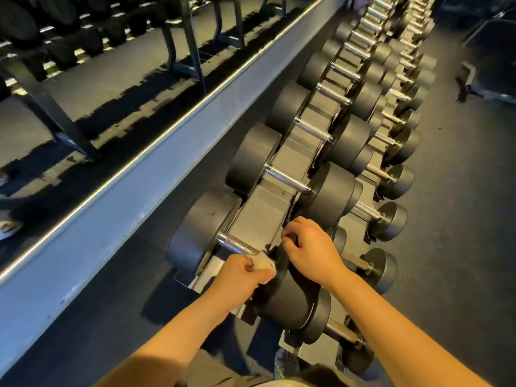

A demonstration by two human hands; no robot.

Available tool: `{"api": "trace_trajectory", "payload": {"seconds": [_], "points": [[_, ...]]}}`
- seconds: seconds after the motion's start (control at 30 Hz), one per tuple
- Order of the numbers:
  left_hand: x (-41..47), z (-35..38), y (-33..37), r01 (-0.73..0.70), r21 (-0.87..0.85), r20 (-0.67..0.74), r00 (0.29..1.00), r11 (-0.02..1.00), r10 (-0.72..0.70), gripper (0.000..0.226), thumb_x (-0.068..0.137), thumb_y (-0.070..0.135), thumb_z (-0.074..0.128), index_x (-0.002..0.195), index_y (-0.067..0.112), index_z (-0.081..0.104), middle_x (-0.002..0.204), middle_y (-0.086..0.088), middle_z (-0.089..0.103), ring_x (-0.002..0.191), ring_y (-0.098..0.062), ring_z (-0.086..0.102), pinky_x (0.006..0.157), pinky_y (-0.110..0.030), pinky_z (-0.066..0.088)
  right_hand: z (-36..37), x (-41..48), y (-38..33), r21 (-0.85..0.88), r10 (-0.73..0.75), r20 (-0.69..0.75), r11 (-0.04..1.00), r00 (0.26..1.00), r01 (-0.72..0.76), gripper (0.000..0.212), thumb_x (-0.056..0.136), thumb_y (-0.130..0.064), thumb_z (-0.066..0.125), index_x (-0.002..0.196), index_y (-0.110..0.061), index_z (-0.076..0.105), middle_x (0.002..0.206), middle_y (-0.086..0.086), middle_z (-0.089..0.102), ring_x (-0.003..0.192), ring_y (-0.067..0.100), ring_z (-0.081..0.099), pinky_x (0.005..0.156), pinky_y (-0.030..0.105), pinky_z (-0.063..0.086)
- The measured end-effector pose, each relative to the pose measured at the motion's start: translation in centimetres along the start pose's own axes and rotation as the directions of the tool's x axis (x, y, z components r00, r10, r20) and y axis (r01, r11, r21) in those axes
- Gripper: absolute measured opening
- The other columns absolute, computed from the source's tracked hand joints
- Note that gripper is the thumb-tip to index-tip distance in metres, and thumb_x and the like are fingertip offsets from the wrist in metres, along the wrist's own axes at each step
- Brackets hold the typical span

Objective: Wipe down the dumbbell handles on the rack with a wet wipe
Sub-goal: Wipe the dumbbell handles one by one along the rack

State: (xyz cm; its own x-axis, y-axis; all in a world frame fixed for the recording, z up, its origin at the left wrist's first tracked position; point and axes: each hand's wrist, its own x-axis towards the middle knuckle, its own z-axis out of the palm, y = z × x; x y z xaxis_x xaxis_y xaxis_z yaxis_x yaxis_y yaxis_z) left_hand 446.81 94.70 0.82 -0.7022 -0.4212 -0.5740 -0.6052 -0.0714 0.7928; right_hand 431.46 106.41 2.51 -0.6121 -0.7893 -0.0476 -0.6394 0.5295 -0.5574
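The rack (259,216) runs from 6 o'clock up to 1 o'clock, with many black dumbbells on it in rows. The nearest dumbbell (195,233) on the top row lies just below the middle of the view. Its shiny handle (237,245) points from 10 o'clock to 4 o'clock.

The left hand (240,270) is at the near end of that handle. Its fingers are curled tight around a white wet wipe (264,263). The wipe is bunched up and sits on the handle, right where the handle meets the near black weight.

The right hand (310,250) is just beside the left hand, at its 3 o'clock side. Its fingers are bent over the top edge of the same dumbbell's near weight and hold on to it.

The next handle (287,180) up the rack, at 12 o'clock from the hands, is bare and shiny. A lower row of smaller dumbbells (388,222) sits at 3 o'clock. A big mirror (111,65) fills the 10 o'clock corner and shows another rack. The dark floor (460,191) is at 3 o'clock. A shoe (284,364) peeks out at 6 o'clock.
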Motion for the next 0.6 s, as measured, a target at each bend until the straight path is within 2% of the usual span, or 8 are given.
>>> {"api": "trace_trajectory", "payload": {"seconds": [0.1,0.13,0.2,0.27,0.37,0.47,0.53,0.6], "points": [[-0.1,-2.7,2.8,-0.185,0.139,0.035,0.983,0.973,0.182,0.006,0.091,0.023,0.075,0.091,0.017,0.074,0.077,0.011,0.071,0.072,0.004,0.064,0.065,-0.010,0.046,-0.3,0.5,-2.2,0.166,0.144,-0.001,0.976,0.990,-0.142,0.018,0.101,-0.020,0.054,0.104,-0.024,0.071,0.095,-0.011,0.068,0.083,0.005,0.060,0.072,0.024,0.046],[-0.2,-3.8,4.1,-0.243,0.178,0.067,0.970,0.953,0.235,0.009,0.092,0.022,0.074,0.084,0.019,0.072,0.069,0.012,0.069,0.067,0.004,0.063,0.064,-0.011,0.047,-0.3,0.7,-3.1,0.247,0.187,-0.024,0.953,0.982,-0.175,0.017,0.101,-0.020,0.054,0.100,-0.024,0.070,0.090,-0.011,0.069,0.080,0.005,0.061,0.071,0.024,0.047],[0.0,-6.1,6.4,-0.350,0.223,0.158,0.934,0.910,0.321,0.007,0.090,0.025,0.074,0.088,0.020,0.070,0.074,0.007,0.070,0.073,-0.003,0.066,0.072,-0.023,0.054,-0.1,0.8,-5.2,0.422,0.263,-0.095,0.884,0.960,-0.201,0.019,0.102,-0.021,0.054,0.093,-0.024,0.071,0.084,-0.008,0.071,0.080,0.009,0.066,0.075,0.030,0.054],[0.5,-8.1,8.5,-0.451,0.281,0.247,0.887,0.847,0.391,0.019,0.086,0.031,0.078,0.096,0.022,0.065,0.087,0.002,0.069,0.083,-0.014,0.067,0.078,-0.036,0.055,0.1,1.0,-7.6,0.570,0.342,-0.177,0.800,0.923,-0.187,0.022,0.103,-0.021,0.054,0.090,-0.016,0.071,0.078,0.005,0.069,0.075,0.019,0.065,0.072,0.039,0.054],[2.1,-10.2,11.2,-0.541,0.355,0.293,0.839,0.763,0.458,0.031,0.080,0.034,0.082,0.099,0.023,0.059,0.094,-0.001,0.068,0.087,-0.019,0.066,0.079,-0.042,0.056,0.1,1.1,-10.9,0.718,0.463,-0.240,0.676,0.853,-0.165,0.026,0.105,-0.017,0.052,0.094,0.000,0.068,0.081,0.029,0.062,0.065,0.023,0.058,0.058,0.032,0.050],[3.5,-11.3,13.9,-0.615,0.347,0.375,0.783,0.708,0.496,0.022,0.079,0.027,0.083,0.093,0.024,0.066,0.088,0.000,0.071,0.084,-0.017,0.069,0.077,-0.044,0.058,-0.1,1.3,-13.0,0.803,0.583,-0.249,0.571,0.773,-0.172,0.018,0.101,-0.015,0.058,0.102,-0.001,0.069,0.088,0.023,0.069,0.063,0.020,0.063,0.054,0.026,0.050],[4.2,-11.4,15.1,-0.632,0.303,0.440,0.757,0.713,0.484,0.016,0.082,0.022,0.083,0.091,0.026,0.070,0.083,0.001,0.073,0.078,-0.014,0.069,0.068,-0.033,0.058,-0.4,1.3,-13.6,0.841,0.628,-0.253,0.519,0.736,-0.154,0.014,0.099,-0.017,0.064,0.107,-0.007,0.070,0.093,0.016,0.073,0.067,0.021,0.066,0.058,0.028,0.053],[5.0,-11.2,16.0,-0.626,0.235,0.491,0.737,0.744,0.465,0.014,0.084,0.017,0.082,0.094,0.023,0.075,0.086,-0.001,0.075,0.083,-0.018,0.071,0.069,-0.027,0.058,-0.6,1.4,-13.7,0.842,0.643,-0.274,0.519,0.716,-0.144,0.014,0.097,-0.022,0.068,0.108,-0.013,0.070,0.094,0.009,0.075,0.072,0.022,0.070,0.063,0.031,0.057]]}}
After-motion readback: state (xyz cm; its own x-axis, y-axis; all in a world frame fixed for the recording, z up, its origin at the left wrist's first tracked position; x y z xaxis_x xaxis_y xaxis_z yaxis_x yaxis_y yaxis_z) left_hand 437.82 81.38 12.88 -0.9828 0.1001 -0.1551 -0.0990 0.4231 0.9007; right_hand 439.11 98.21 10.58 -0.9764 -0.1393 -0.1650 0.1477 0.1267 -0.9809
